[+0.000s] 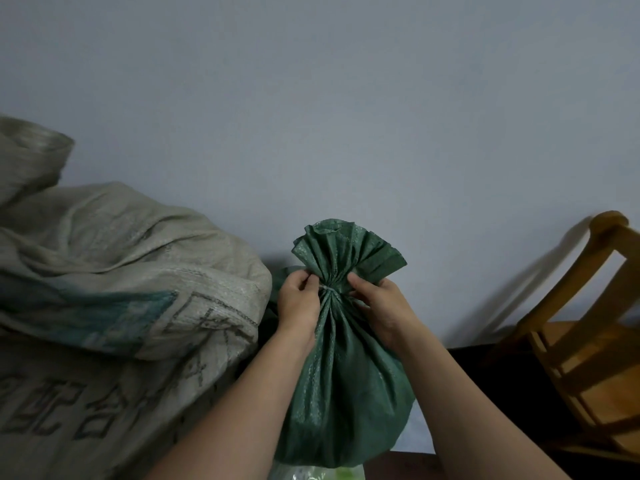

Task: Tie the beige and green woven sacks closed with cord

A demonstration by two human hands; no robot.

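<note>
Forearms are cut off by the near edge. The green sack (343, 393) is stood at centre, its neck bound by a pale cord (327, 289). The neck is pinched at left by the left hand (299, 301) and at right by the right hand (379, 306). Whether cord ends are held cannot be told. The beige sack (121, 271) is slumped left, partly cropped, its print blurred.
</note>
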